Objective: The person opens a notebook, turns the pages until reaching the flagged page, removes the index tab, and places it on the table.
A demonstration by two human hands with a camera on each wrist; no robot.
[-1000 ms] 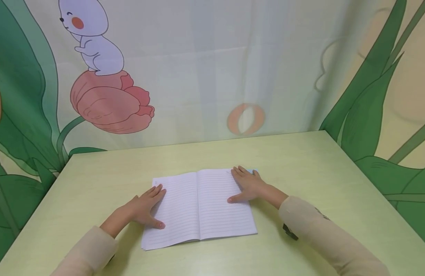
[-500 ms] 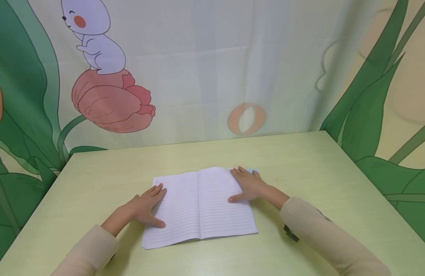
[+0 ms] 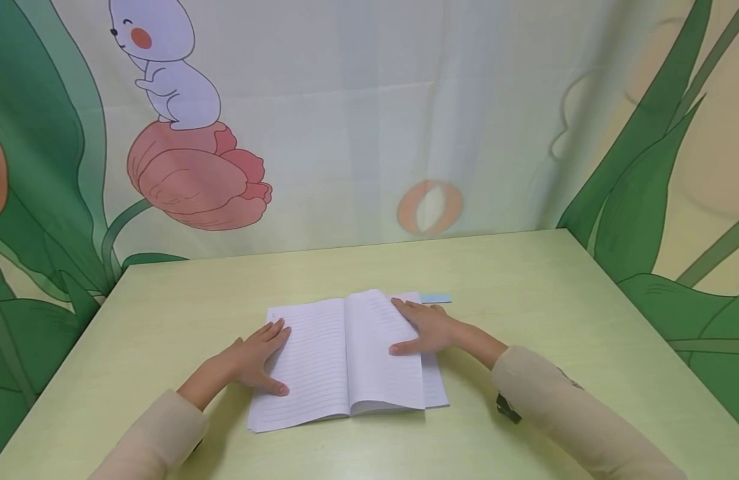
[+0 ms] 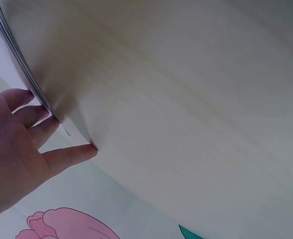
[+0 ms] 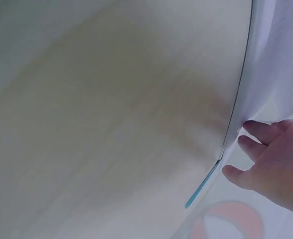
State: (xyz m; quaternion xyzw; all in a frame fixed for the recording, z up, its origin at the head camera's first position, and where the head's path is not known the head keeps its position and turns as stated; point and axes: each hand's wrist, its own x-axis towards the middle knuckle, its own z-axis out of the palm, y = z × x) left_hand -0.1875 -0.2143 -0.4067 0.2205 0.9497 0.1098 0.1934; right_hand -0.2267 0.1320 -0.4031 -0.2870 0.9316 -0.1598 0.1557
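An open notebook (image 3: pixel 309 373) with lined white pages lies on the table. My left hand (image 3: pixel 252 360) rests on the outer part of its left page, fingers spread and the thumb toward the middle. With fairly straight fingers my right hand (image 3: pixel 429 330) presses on a right-hand page (image 3: pixel 381 367). That page bows up near the fold, its outer edge shifted left of the page (image 3: pixel 434 383) beneath. A light blue strip (image 3: pixel 435 298) sticks out from the notebook's top right corner. In the left wrist view several fingertips (image 4: pixel 49 122) touch the notebook's edge and the table.
The pale yellow-green table (image 3: pixel 513 280) reaches back to a curtain (image 3: pixel 321 167) printed with a white animal, a pink flower and green leaves. Dark wrist-worn pieces show under both beige sleeves (image 3: pixel 561 400).
My right hand has slid slightly left, pushing the top right-hand page inward so it bulges and uncovers the page below. More of the blue strip shows. The left hand stays in place.
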